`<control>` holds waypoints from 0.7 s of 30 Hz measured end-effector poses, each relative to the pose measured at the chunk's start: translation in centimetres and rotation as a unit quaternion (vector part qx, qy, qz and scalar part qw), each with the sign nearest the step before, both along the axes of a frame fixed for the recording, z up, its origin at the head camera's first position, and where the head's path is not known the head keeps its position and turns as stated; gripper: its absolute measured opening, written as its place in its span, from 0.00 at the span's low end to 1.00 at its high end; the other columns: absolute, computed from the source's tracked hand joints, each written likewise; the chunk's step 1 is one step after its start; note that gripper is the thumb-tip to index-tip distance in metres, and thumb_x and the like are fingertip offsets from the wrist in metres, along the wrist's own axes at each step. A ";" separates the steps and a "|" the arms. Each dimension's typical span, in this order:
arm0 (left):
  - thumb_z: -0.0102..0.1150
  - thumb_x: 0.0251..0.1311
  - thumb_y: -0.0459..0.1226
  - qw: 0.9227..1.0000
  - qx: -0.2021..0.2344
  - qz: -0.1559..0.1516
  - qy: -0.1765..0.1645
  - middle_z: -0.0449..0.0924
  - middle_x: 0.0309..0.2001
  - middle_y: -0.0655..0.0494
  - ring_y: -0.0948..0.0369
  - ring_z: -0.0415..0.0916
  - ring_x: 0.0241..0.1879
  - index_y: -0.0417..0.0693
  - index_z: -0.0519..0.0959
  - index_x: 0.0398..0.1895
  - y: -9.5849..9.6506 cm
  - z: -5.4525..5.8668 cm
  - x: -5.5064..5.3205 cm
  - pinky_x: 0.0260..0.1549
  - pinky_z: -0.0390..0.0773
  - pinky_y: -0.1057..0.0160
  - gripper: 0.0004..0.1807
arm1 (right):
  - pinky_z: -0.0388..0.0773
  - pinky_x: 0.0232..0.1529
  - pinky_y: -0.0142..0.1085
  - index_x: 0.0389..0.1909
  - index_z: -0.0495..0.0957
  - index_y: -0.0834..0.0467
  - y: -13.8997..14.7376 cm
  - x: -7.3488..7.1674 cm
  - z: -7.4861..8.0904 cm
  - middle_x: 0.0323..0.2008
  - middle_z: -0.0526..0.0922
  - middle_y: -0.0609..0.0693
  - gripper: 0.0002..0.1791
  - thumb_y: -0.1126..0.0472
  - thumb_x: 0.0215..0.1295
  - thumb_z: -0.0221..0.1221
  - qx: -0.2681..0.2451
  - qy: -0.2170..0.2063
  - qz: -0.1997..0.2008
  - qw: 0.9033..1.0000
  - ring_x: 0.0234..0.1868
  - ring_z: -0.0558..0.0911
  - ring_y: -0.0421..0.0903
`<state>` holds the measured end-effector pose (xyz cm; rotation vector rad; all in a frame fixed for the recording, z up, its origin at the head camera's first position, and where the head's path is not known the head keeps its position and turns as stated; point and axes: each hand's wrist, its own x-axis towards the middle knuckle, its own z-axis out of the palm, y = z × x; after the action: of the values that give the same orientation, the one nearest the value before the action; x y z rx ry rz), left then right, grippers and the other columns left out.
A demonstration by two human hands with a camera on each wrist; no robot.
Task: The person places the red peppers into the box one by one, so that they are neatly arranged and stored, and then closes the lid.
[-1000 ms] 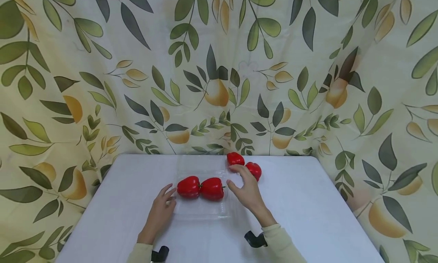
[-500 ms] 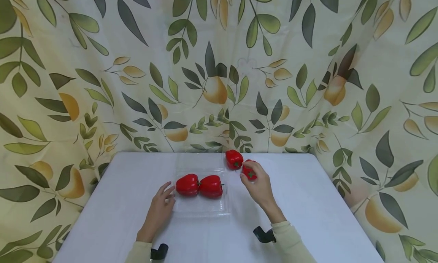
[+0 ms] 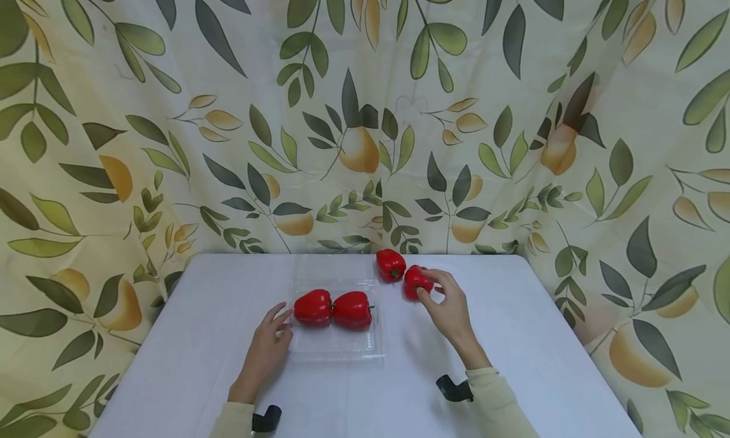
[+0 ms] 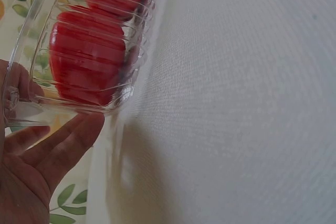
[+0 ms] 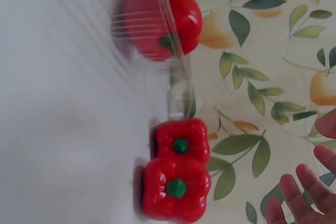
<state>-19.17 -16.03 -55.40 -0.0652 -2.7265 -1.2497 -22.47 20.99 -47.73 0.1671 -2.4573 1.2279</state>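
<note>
A clear plastic box (image 3: 336,347) holds two red bell peppers, the left pepper (image 3: 312,308) and the right pepper (image 3: 352,310), lying end to end. My left hand (image 3: 268,346) rests its fingertips against the box's left side; in the left wrist view its fingers (image 4: 73,145) are extended at the box's end. Two more red peppers stand on the table behind and right of the box: a rear pepper (image 3: 390,265) and a nearer pepper (image 3: 413,282). My right hand (image 3: 450,311) has thumb and index finger spread over the nearer pepper. The right wrist view shows that hand (image 5: 310,198) apart from the peppers.
The box's transparent lid (image 3: 333,270) lies folded back toward the table's far edge. A white cloth covers the table (image 3: 217,311). A leaf-and-fruit patterned curtain (image 3: 365,191) hangs right behind it.
My right hand has moved right, from between the box and the loose peppers to the nearer pepper's right side. My left hand stays at the box, and the peppers have not visibly moved.
</note>
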 end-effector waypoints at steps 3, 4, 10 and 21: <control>0.54 0.66 0.33 1.000 -0.007 -0.001 0.005 0.64 0.72 0.49 0.52 0.81 0.55 0.43 0.74 0.65 0.1 0.0 0.1 0.53 0.82 0.52 0.23 | 0.79 0.57 0.55 0.58 0.75 0.58 0.7 -0.2 -0.4 0.59 0.77 0.55 0.23 0.61 0.61 0.64 0.002 -0.016 -0.009 1.000 0.59 0.76 0.54; 0.54 0.65 0.33 1.000 -0.007 0.000 0.007 0.64 0.72 0.49 0.52 0.81 0.55 0.43 0.74 0.65 0.1 0.1 0.1 0.52 0.82 0.52 0.23 | 0.79 0.58 0.55 0.58 0.75 0.58 0.9 -0.2 -0.6 0.59 0.77 0.55 0.23 0.61 0.61 0.64 0.001 -0.021 -0.012 1.000 0.59 0.76 0.54; 0.54 0.66 0.33 1.000 -0.005 0.004 0.007 0.64 0.72 0.50 0.52 0.81 0.55 0.43 0.74 0.65 0.2 0.2 0.2 0.53 0.82 0.51 0.23 | 0.77 0.59 0.56 0.60 0.74 0.59 1.9 -0.7 -1.3 0.60 0.75 0.56 0.23 0.60 0.63 0.62 -0.019 -0.056 -0.023 0.998 0.59 0.75 0.55; 0.54 0.65 0.33 1.000 -0.005 0.002 0.010 0.65 0.72 0.50 0.53 0.82 0.53 0.43 0.74 0.64 0.1 0.1 0.1 0.53 0.82 0.51 0.23 | 0.74 0.65 0.53 0.68 0.65 0.55 2.8 -2.3 -2.6 0.69 0.66 0.57 0.28 0.58 0.68 0.58 -0.095 -0.172 -0.053 0.979 0.67 0.70 0.58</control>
<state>-19.10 -15.94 -55.35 -0.0734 -2.7138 -1.2284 -24.78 23.81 -50.36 -0.2448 -2.5675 1.5433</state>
